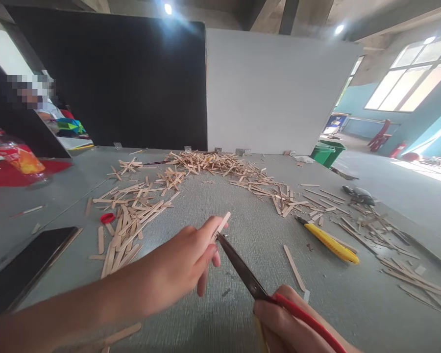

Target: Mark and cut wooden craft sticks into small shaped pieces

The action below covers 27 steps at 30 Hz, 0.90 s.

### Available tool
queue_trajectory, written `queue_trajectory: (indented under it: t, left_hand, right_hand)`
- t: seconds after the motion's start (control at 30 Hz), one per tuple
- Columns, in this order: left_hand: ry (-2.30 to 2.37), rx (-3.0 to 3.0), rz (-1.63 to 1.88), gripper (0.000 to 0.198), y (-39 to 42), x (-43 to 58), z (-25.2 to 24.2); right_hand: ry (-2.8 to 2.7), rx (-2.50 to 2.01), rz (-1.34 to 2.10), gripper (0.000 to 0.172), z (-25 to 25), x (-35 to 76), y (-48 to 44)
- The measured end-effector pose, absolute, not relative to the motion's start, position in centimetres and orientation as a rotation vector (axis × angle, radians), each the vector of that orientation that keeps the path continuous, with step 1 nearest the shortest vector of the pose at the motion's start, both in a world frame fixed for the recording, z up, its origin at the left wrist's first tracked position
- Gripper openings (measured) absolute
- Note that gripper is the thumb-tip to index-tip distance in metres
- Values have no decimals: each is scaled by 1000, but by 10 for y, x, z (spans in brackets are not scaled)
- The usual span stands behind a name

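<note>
Between its thumb and fingers, my left hand (196,252) pinches a wooden craft stick (224,223), whose rounded end points up and away. My right hand (286,314) is closed around the red handles of a pair of scissors (248,274). Their dark blades reach up and left, with the tips at the stick close to my left fingers. Whether the blades touch the stick is hard to tell. A single loose stick (294,267) lies on the grey table just beyond my right hand.
Heaps of craft sticks (206,162) arc across the table (213,196). A yellow utility knife (330,241) lies right, a phone (29,264) left, near a red ring (108,218). A bottle (18,157) stands far left. Black and white panels (272,93) border the back. Another person sits beyond, left.
</note>
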<state>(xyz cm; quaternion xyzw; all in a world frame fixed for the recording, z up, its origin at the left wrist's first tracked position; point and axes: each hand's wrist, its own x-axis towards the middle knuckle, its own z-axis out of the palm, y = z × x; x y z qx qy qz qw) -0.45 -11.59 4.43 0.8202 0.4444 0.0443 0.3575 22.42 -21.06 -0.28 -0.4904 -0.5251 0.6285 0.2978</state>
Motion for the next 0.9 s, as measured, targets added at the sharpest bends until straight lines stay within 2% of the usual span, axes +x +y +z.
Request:
queue_trajectory:
  t: [0.3,0.5,0.73,0.9]
  left_hand:
    - [1183,2196,50,49,-113,-6,42]
    - [1258,2265,9,42,-114,-10,43]
    - [1211,2224,208,47,-107,-21,23]
    - [1202,2091,235,34,-108,-12,48]
  right_hand:
    - [-1218,-1272,1923,65,1,226,-205]
    - [-1027,-1217,1977,63,0,226,-204]
    - [-847,-1161,1956,55,-7,220,-212]
    - [-861,-1217,1751,56,-5,223,-212]
